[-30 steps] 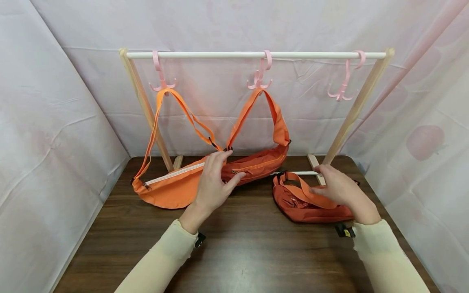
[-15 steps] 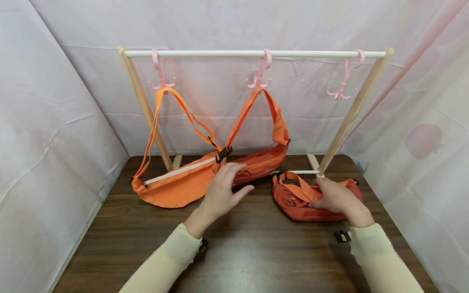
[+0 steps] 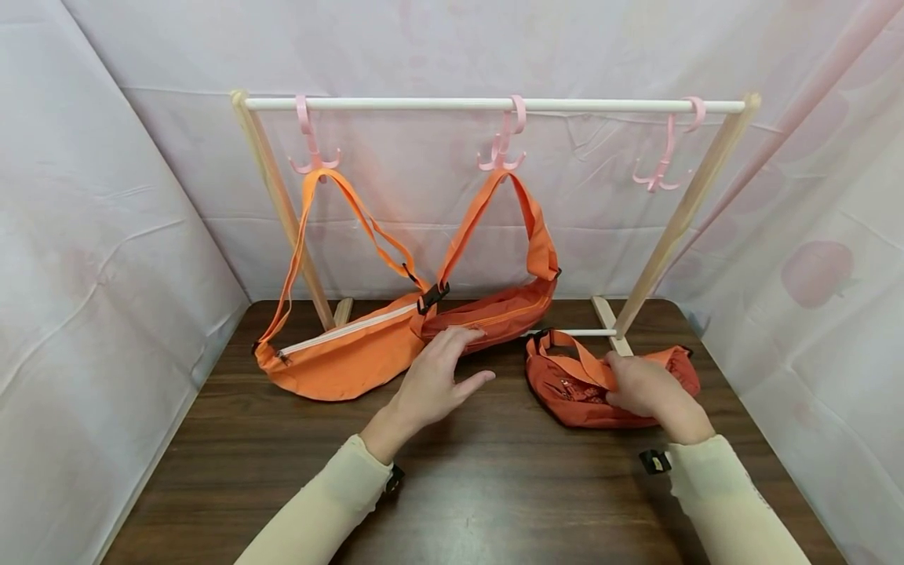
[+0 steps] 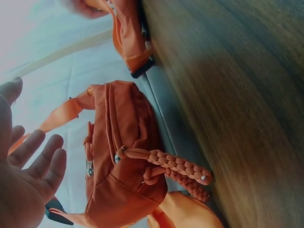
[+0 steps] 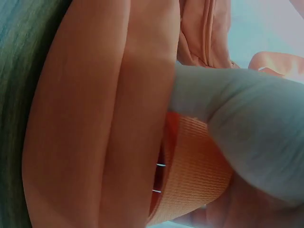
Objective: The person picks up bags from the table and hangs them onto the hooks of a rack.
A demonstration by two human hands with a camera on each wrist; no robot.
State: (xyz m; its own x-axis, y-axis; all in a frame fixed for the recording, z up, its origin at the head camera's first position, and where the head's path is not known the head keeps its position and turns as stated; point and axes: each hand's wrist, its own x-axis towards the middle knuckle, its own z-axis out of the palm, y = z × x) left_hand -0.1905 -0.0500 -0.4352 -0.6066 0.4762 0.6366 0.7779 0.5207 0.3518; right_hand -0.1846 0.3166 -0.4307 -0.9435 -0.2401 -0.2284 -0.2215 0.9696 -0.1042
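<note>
On the right of the tabletop lies a rust-red waist bag (image 3: 565, 396) with its orange strap (image 3: 589, 367) looped over the top. My right hand (image 3: 648, 386) grips this bag from above, the fingers curled down at the strap. In the right wrist view the thumb (image 5: 199, 92) reaches behind the bag's edge beside the webbing. My left hand (image 3: 432, 383) hovers with relaxed, spread fingers, holding nothing. Just beyond it, a second rust-red waist bag (image 3: 512, 314) hangs by its strap from the middle pink hook (image 3: 501, 149). Braided zipper pulls (image 4: 178, 166) dangle from that bag.
A bright orange waist bag (image 3: 353, 361) hangs from the left pink hook (image 3: 314, 153). The right pink hook (image 3: 662, 165) bears nothing. A white bar (image 3: 424, 103) on wooden legs (image 3: 681, 227) carries the hooks. Pale curtains (image 3: 113, 235) surround the brown table (image 3: 494, 486).
My right hand has lowered onto the bag on the table and curled its fingers there. The left hand has drawn back toward the right, uncovering the black buckle between the hanging bags.
</note>
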